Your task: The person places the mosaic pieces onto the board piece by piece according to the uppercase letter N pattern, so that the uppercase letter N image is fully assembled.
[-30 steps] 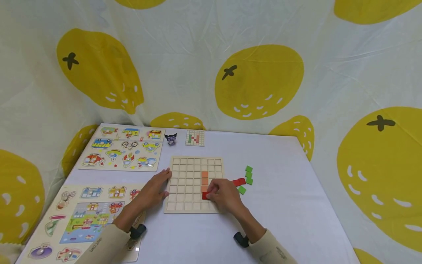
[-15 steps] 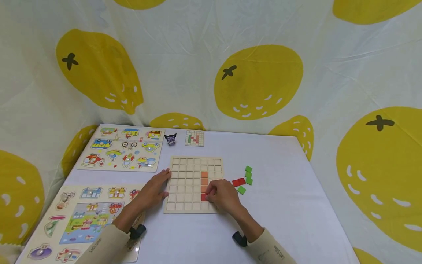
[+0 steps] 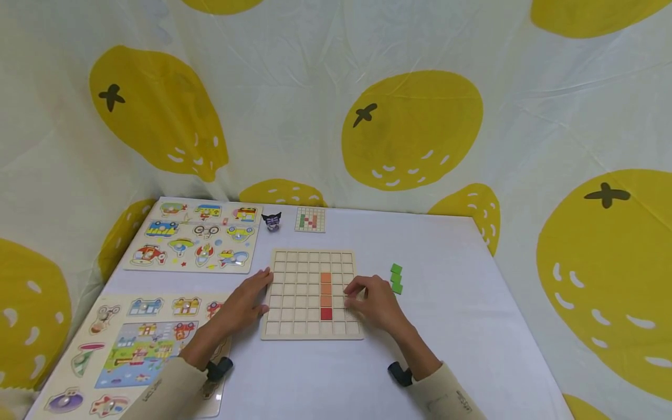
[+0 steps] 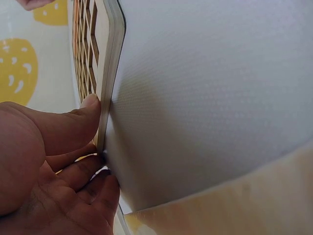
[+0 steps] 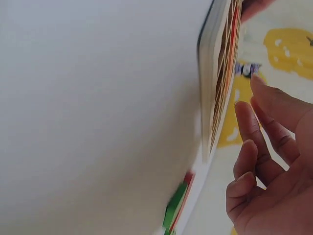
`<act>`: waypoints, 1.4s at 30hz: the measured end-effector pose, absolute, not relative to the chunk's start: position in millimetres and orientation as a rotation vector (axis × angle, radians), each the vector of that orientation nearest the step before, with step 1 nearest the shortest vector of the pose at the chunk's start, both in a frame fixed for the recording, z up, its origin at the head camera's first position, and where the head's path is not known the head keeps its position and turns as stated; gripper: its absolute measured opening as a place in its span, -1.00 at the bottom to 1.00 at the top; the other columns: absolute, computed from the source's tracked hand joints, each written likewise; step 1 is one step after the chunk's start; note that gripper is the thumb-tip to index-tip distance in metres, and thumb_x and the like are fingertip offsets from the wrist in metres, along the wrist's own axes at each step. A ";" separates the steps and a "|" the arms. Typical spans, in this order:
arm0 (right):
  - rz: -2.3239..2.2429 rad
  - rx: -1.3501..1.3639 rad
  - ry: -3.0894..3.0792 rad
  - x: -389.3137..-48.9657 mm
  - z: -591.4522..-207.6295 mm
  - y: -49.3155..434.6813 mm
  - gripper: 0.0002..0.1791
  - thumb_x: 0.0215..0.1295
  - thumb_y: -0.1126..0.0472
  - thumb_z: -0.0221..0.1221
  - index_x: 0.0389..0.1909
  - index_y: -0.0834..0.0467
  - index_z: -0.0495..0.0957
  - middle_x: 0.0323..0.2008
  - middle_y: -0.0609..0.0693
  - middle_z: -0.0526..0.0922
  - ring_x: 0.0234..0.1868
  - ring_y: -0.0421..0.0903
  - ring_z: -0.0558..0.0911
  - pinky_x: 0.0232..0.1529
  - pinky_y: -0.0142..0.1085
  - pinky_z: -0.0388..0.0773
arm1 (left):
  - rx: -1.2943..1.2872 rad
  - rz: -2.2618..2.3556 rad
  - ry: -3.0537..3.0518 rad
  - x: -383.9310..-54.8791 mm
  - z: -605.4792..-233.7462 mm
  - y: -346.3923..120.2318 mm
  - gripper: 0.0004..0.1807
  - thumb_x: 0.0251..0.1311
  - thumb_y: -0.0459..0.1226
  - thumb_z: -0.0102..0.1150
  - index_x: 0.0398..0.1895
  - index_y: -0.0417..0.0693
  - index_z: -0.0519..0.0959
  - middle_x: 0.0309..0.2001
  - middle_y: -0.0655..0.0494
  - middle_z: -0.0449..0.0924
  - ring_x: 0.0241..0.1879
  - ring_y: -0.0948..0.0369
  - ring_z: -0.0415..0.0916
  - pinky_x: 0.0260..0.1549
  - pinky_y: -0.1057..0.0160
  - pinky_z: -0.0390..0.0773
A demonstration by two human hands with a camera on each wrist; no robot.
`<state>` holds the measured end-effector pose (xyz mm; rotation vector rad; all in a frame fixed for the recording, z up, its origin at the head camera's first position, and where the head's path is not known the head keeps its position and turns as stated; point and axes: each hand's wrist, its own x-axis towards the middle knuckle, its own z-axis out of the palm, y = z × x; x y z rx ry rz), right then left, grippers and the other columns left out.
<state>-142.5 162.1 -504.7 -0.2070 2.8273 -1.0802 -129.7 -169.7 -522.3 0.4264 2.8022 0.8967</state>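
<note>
While your left hand (image 3: 241, 303) rests against the left edge of the wooden grid board (image 3: 296, 315), its thumb touches the rim and its relaxed fingers spread along that side, gripping nothing. Your right hand (image 3: 377, 300) hovers over the board's right edge, its fingers loosely bent; the right wrist view shows a gap between thumb and fingertips and nothing held. Three orange square tiles (image 3: 326, 289) fill neighbouring cells of the board's fifth column from the left, and one red square tile (image 3: 326, 314) sits in the cell just below them, nearer you. Right of the board, three green square tiles (image 3: 396, 279) lie close together on the white tablecloth (image 3: 446, 338); your right hand may hide others there. Beyond the board's far edge stand a small cat-eared figurine (image 3: 271, 221) and a pattern card (image 3: 310, 220). A vehicle peg puzzle (image 3: 173, 266) lies to the board's far left, another picture puzzle (image 3: 126, 296) to its near left.
</note>
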 end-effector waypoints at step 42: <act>-0.986 -0.060 2.896 -165.9 -511.0 209.5 -0.75 0.06 0.29 0.61 -0.35 0.00 0.73 -0.46 -0.12 0.65 -0.36 -0.13 0.56 -0.31 -0.32 0.50 | 0.424 0.875 2.802 -132.6 -525.9 -169.4 -0.13 0.31 -0.44 0.38 0.64 -0.25 0.21 0.70 -0.19 0.09 0.68 -0.20 0.03 0.63 -0.26 0.14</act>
